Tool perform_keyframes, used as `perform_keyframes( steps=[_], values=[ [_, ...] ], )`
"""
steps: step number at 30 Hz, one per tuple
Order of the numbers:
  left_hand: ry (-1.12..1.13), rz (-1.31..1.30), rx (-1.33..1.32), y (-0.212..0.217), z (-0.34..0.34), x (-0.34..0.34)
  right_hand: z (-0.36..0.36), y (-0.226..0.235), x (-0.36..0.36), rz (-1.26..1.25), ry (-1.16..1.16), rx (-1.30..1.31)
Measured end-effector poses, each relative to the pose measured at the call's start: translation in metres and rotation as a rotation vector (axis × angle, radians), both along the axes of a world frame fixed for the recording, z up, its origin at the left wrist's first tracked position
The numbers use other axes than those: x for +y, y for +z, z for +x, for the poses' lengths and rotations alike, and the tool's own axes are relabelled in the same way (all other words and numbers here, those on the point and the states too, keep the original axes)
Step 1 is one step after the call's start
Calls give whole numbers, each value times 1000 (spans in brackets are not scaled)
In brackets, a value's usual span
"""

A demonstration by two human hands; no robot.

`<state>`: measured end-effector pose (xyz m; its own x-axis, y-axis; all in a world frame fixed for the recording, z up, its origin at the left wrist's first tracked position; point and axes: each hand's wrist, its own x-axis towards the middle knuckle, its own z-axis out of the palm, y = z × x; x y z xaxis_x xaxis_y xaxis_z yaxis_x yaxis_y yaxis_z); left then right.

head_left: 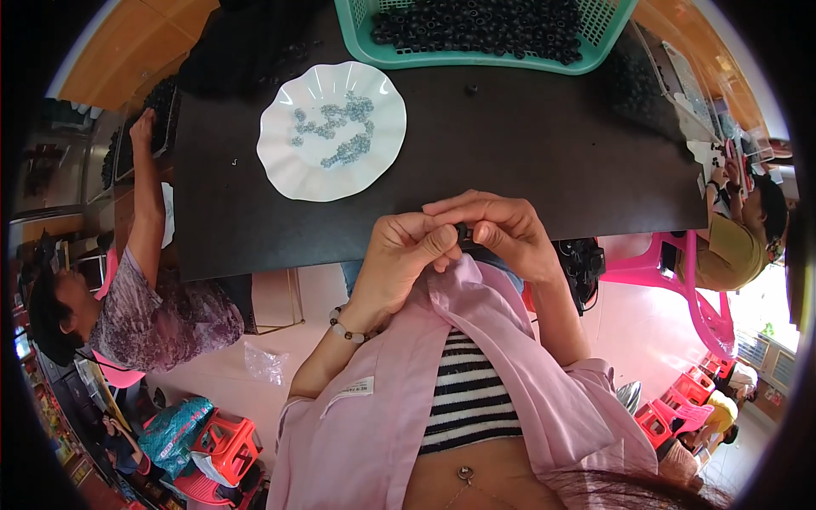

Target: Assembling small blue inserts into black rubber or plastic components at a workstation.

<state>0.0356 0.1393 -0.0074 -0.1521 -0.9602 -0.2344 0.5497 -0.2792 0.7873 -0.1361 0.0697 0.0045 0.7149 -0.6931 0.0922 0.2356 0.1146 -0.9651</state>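
Observation:
At the near edge of the dark table, my left hand and my right hand meet, fingers closed together. Pinched between both is a small black ring-shaped part, mostly covered by my fingertips. Beyond my left hand lies a white plate with a wavy rim. Small clear, bluish pieces are scattered in clusters on it. Farther off, a green plastic basket holds a heap of small black ring-shaped parts.
One loose black part lies on the table in front of the basket. Black cloth covers the far left. A co-worker reaches into a bin at left; another person sits at right beside a pink chair.

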Motion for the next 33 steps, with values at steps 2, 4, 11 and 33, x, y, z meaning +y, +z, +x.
perform_keyframes(
  steps=[2,4,11,33],
  values=[
    [-11,11,-10,8,-1,3,-3,0,3,-3,10,-17],
    [-37,2,-71,15,-2,5,-4,1,6,-41,1,-72],
    [-35,-13,-116,25,-2,8,-4,6,10,-104,-13,-64],
    [41,-62,-52,7,-12,-17,-2,-19,-7,190,-8,-192]
  ],
)
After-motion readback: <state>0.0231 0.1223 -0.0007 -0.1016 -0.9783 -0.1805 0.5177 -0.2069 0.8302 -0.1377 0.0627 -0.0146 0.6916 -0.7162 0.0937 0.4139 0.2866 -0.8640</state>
